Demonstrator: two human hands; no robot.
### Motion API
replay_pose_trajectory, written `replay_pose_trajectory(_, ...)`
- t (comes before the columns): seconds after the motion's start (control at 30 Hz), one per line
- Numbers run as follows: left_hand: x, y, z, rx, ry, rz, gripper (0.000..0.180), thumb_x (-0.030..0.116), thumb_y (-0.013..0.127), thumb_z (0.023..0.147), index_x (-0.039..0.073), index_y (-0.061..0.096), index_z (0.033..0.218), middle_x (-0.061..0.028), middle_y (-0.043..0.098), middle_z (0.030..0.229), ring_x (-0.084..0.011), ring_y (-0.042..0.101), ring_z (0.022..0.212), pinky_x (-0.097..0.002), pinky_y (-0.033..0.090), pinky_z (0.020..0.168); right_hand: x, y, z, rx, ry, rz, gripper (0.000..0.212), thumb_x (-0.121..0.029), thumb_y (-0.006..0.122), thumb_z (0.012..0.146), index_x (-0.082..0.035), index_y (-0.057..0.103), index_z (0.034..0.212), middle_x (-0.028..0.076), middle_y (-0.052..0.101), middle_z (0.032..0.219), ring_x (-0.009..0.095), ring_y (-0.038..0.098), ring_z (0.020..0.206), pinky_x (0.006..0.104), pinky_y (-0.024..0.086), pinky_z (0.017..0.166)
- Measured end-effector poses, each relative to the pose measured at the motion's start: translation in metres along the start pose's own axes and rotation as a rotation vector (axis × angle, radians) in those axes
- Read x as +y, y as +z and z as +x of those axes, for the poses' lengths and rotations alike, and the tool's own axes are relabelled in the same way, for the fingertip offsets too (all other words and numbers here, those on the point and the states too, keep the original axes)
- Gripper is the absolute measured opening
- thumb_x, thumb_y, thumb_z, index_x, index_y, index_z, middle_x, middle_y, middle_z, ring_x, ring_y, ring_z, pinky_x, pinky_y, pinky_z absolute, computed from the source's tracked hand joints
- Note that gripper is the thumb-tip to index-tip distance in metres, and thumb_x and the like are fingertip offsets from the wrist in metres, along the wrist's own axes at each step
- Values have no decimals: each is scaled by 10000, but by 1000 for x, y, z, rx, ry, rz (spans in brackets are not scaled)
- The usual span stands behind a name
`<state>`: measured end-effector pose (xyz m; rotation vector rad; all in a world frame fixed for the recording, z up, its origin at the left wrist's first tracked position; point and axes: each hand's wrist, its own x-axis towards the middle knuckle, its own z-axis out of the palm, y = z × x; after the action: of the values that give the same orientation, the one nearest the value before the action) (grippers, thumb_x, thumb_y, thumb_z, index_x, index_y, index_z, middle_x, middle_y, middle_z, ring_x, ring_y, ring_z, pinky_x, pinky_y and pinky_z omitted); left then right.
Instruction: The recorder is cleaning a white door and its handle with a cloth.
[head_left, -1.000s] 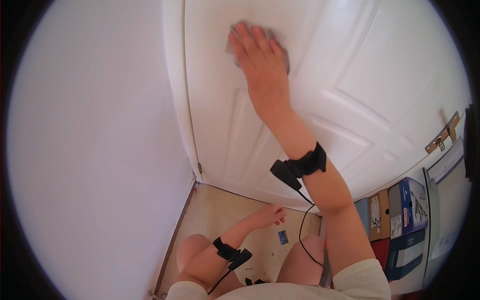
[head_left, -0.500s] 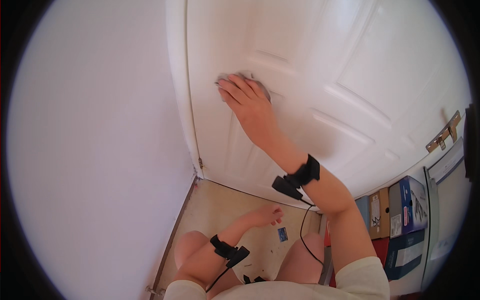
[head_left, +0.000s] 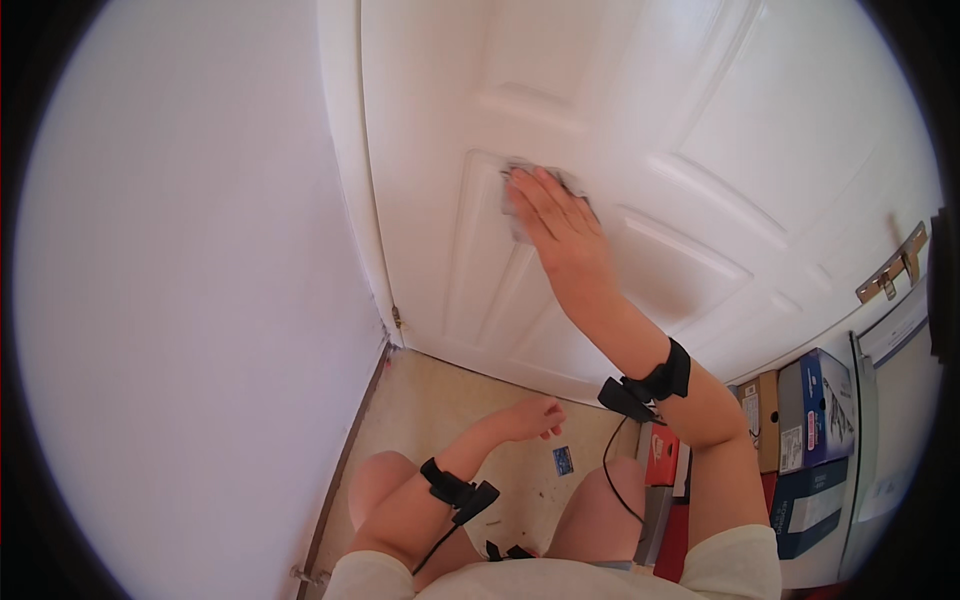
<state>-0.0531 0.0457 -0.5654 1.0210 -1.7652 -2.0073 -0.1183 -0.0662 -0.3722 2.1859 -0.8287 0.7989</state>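
Note:
My right hand (head_left: 567, 222) presses a grey cloth (head_left: 517, 217) flat against the white panelled door (head_left: 600, 130), at the upper corner of a raised panel. Its fingers lie stretched over the cloth, whose edges show past the fingertips and beside the hand. Lower down, my left hand (head_left: 530, 418) hangs over the floor between my knees and the door. Loosely bent and slightly apart, its fingers hold nothing that I can see. Each forearm wears a black strap (head_left: 665, 372) with a small black device and a cable.
A plain wall (head_left: 200, 300) meets the hinge side of the door at the left. Several shoe boxes (head_left: 818, 410) are stacked at the right, beside a glass-like panel (head_left: 885, 430). A metal latch (head_left: 892, 265) sits on the door's right edge. A small blue card (head_left: 563, 461) lies on the floor.
My right hand has slid the cloth to the right and slightly down across the door, from near the hinge side onto the panel. My left hand has shifted up slightly.

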Motion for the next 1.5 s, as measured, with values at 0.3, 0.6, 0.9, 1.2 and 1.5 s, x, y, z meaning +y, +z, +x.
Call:
replay_pose_trajectory(0.3,-10,-3,-16,12,2,62,298,299,512,961,10,586,958,-84,673,862,-177,644,733,-336,512,683,-15,36,-61,-71,-29,-99,487,-19,540,842,-52,537,1328,47,494,1422,212,486,1297,329,438,978)
replay_pose_trajectory(0.6,-9,9,-30,-67,33,367,309,301,506,971,28,606,1076,-92,664,959,-226,621,865,-349,495,789,-52,131,-218,-474,-103,441,478,-22,518,840,-23,540,1318,100,517,1386,223,507,1254,350,442,993)
replay_pose_trajectory(0.9,-24,5,-27,-97,-17,473,341,335,504,971,26,626,1047,-137,678,967,-282,635,892,-381,485,811,-2,2,-27,175,-116,264,393,-31,552,816,-13,621,1202,81,538,1363,300,475,1284,429,410,1005)
replay_pose_trajectory(1.2,-22,8,-21,-91,89,518,369,346,501,968,-3,619,987,-202,657,903,-359,622,853,-424,477,769,-21,46,33,154,-25,162,371,-16,574,838,-47,633,1202,35,551,1361,233,466,1312,385,428,996)
replay_pose_trajectory(1.5,-9,13,-44,-127,-62,508,376,339,508,962,-19,618,989,-221,652,949,-389,624,898,-452,475,790,-77,146,-84,-121,-254,-19,467,-47,535,852,-45,543,1319,19,516,1411,179,501,1283,334,469,937)
